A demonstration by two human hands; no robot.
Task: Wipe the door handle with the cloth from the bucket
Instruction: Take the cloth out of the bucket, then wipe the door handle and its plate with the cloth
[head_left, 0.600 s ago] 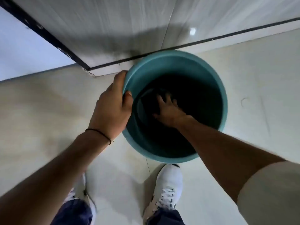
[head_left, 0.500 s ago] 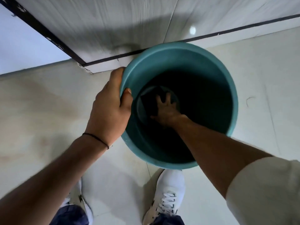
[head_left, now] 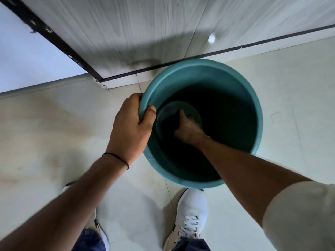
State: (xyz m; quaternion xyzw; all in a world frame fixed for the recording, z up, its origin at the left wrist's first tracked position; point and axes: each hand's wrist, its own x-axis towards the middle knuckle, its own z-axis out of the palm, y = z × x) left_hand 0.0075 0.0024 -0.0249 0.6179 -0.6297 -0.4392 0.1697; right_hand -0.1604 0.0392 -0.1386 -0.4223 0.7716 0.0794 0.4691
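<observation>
Left hand (head_left: 131, 127) clamps the bucket (head_left: 250, 98) at its left rim; right hand (head_left: 188, 127) curls at the dark bottom, grip unclear, and could miss the cloth or tip the bucket.

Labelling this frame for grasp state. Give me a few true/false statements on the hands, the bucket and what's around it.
1. The left hand grips the rim of the teal bucket. True.
2. The right hand is down inside the bucket. True.
3. The cloth has been lifted clear of the bucket. False: the right hand is at the bucket's dark bottom, and no cloth shows outside it.
4. The bucket stands on a table. False: it is on the tiled floor, beside the person's white shoe.
5. The left wrist is bare. False: it wears a thin black band.
</observation>
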